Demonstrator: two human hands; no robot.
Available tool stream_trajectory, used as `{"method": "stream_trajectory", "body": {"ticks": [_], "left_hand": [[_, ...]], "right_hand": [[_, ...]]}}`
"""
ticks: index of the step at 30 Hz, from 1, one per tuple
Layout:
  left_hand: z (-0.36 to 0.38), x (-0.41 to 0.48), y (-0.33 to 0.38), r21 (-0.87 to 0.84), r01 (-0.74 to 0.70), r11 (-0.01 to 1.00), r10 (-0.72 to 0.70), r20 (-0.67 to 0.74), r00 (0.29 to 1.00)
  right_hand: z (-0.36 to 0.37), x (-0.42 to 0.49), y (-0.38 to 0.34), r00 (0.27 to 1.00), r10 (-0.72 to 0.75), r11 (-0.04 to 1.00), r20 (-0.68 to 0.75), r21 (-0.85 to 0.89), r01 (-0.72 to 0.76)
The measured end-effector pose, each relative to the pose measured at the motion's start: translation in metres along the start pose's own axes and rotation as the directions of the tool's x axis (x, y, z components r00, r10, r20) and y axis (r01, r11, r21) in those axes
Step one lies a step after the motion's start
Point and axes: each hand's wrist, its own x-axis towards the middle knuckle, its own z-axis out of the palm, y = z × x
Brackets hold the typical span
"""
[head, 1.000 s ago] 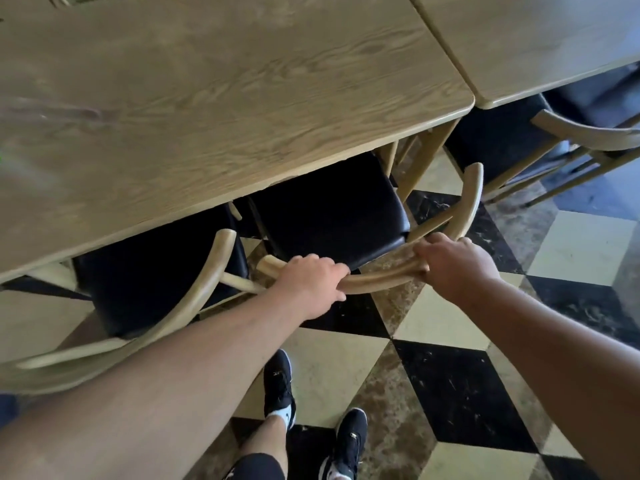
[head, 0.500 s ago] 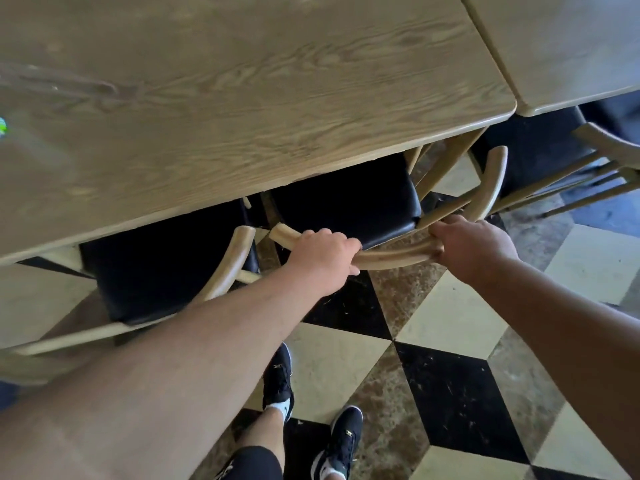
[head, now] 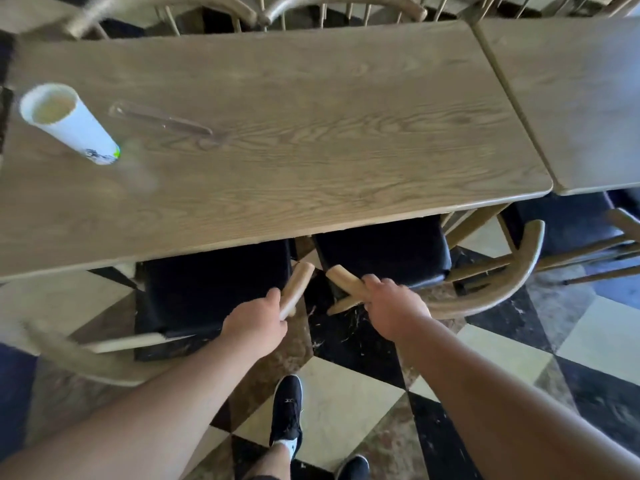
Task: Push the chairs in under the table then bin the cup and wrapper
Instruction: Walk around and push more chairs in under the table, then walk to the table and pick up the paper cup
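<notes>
Two wooden chairs with black seats stand at the near edge of the wooden table (head: 277,140). My left hand (head: 256,323) grips the right end of the left chair's curved backrest (head: 296,285). My right hand (head: 394,306) grips the left end of the right chair's backrest (head: 346,278). The right chair's seat (head: 381,251) lies partly under the table; the left chair's seat (head: 214,285) sticks out further. A white paper cup (head: 69,123) stands on the table's far left. A clear wrapper (head: 162,121) lies to the right of the cup.
A second table (head: 581,98) adjoins on the right with another chair (head: 588,237) under it. More chair backs (head: 332,8) line the far side. The floor is black, cream and brown tiles (head: 346,403). My feet (head: 287,407) stand just behind the chairs.
My left hand has left the right chair's backrest and now holds the left chair's. My right hand slid to the right chair's left end. The view lifted, showing the cup and wrapper.
</notes>
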Motion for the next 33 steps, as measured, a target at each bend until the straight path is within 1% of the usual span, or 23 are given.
{"method": "stream_trajectory", "body": {"ticks": [3,6,10,13,16,18,21,26,28,33], "left_hand": [[-0.001,-0.001,-0.002,-0.006,-0.039,0.999,0.039,-0.003,0.999],[-0.005,-0.001,-0.001,0.022,-0.022,1.0,0.022,-0.003,1.0],[-0.004,0.0,-0.002,0.04,-0.035,0.999,0.035,0.002,0.999],[-0.005,-0.003,-0.003,0.052,-0.054,0.997,0.055,-0.007,0.998],[-0.011,-0.005,-0.004,0.059,-0.058,0.997,0.056,0.041,0.998],[-0.024,-0.008,-0.003,0.04,-0.067,0.997,0.065,0.046,0.997],[-0.051,-0.024,0.006,0.01,-0.109,0.994,0.109,-0.065,0.992],[-0.111,-0.083,0.029,-0.047,-0.173,0.984,0.156,-0.249,0.956],[-0.131,-0.115,0.037,-0.034,-0.183,0.982,0.163,-0.315,0.935],[-0.159,-0.21,0.046,0.003,-0.14,0.99,0.128,-0.427,0.895]], "right_hand": [[-0.001,0.004,-0.004,1.0,0.009,0.998,0.002,-0.057,-0.009],[0.002,0.003,-0.015,1.0,-0.009,0.998,0.017,-0.057,0.009],[0.006,0.0,-0.027,0.999,-0.047,0.997,0.025,-0.059,0.049],[0.009,0.0,-0.025,0.999,-0.025,0.999,0.047,-0.04,0.027],[-0.007,-0.003,-0.027,0.997,-0.047,0.998,0.066,-0.03,0.05],[-0.029,-0.013,-0.03,0.995,-0.094,0.994,0.022,-0.044,0.095],[-0.068,-0.044,-0.03,0.97,-0.204,0.976,-0.133,-0.1,0.192],[-0.117,-0.109,-0.019,0.896,-0.301,0.953,-0.326,-0.138,0.269],[-0.13,-0.133,-0.016,0.865,-0.335,0.942,-0.374,-0.155,0.298],[-0.156,-0.197,-0.023,0.784,-0.434,0.901,-0.443,-0.196,0.388]]}}
